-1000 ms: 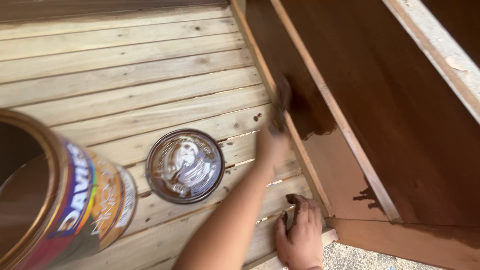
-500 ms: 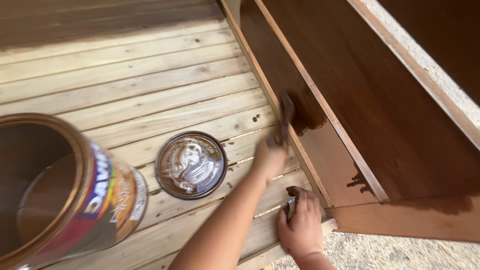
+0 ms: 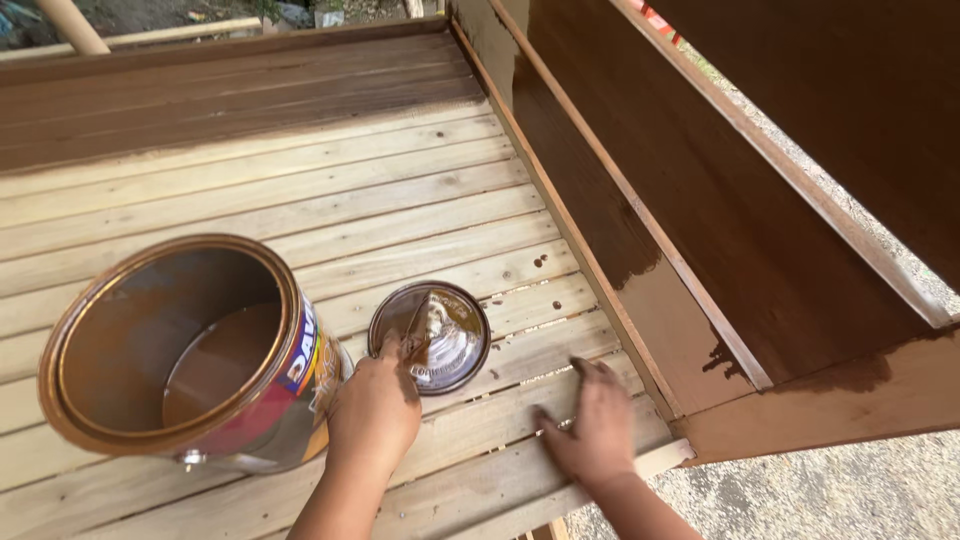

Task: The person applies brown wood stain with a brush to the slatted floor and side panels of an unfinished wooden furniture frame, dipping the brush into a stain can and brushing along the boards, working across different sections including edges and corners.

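A slatted wooden deck fills most of the view, its far boards stained dark brown and its near boards bare and pale, dotted with a few brown drips. To the right stands a large wooden panel frame, mostly coated in dark brown stain, with an unstained patch at its lower near end. On the near left of the deck sits an open paint can, upright, with a pool of brown stain low inside it. Just beside the can, to its right, a round metal lid lies flat on the boards, smeared with brown.

The left hand is curled closed, knuckles up, and rests between the can and the lid, its fingertips at the lid's near left edge and apparently pinching something small and brown there; what it grips cannot be told for sure. The right hand is open, fingers spread, palm pressed flat on the bare boards, holding nothing.

The lid lies straight ahead of the left hand and touching it, while the right hand sits well to the lid's right, nearer the panel frame. The lid is round, so it has no long axis; the left hand is plainly the nearer one, with the can just at its left side.
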Tool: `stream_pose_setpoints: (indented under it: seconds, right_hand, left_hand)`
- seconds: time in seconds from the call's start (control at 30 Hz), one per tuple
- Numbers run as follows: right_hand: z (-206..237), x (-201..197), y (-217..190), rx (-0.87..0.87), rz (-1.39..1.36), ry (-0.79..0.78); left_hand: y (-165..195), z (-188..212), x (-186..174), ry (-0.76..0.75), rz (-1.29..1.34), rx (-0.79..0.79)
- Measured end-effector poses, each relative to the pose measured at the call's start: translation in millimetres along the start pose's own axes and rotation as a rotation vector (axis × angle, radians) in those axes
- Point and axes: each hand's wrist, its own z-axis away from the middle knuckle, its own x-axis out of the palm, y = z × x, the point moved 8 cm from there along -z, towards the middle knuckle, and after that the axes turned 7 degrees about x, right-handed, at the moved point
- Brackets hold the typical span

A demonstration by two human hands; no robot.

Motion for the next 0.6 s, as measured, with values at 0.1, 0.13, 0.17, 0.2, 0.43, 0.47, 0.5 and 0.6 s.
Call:
stream_pose_setpoints:
  seconds: [0.1,0.13,0.17,0.2,0.43,0.47,0.5,0.6]
  right_hand:
    - [-13.5,10.8,-40.5,-0.038,-0.264,-0.028]
    - [-17.6,18.1,-53.2,-0.049,-0.262,-0.068]
    - [-22.4,25.2,-65.6,-0.061,-0.26,-0.107]
    - [-23.6,32.5,-74.8,-0.071,-0.256,-0.15]
    - [-38.2,53.5,-98.4,-0.015,-0.309,-0.17]
    - [-38.4,54.7,-98.5,-0.019,-0.287,-0.164]
    - [-37.9,56.4,-98.6,-0.025,-0.264,-0.159]
    - [-37.4,64.3,-94.7,-0.015,-0.237,-0.185]
  left_hand:
    - [-1.2,-11.8,10.4,-0.05,-0.043,-0.018]
    - [0.7,-15.4,12.9,-0.047,-0.047,-0.018]
    - [2.5,-19.1,15.4,-0.044,-0.05,-0.016]
    - [4.6,-22.2,17.3,-0.046,-0.052,-0.017]
    - [20.9,-48.1,31.3,-0.193,-0.122,0.021]
    - [24.7,-52.9,31.0,-0.175,-0.124,0.039]
    - [28.4,-57.4,31.1,-0.157,-0.125,0.055]
    - [40.0,-66.2,43.7,-0.242,-0.238,0.132]
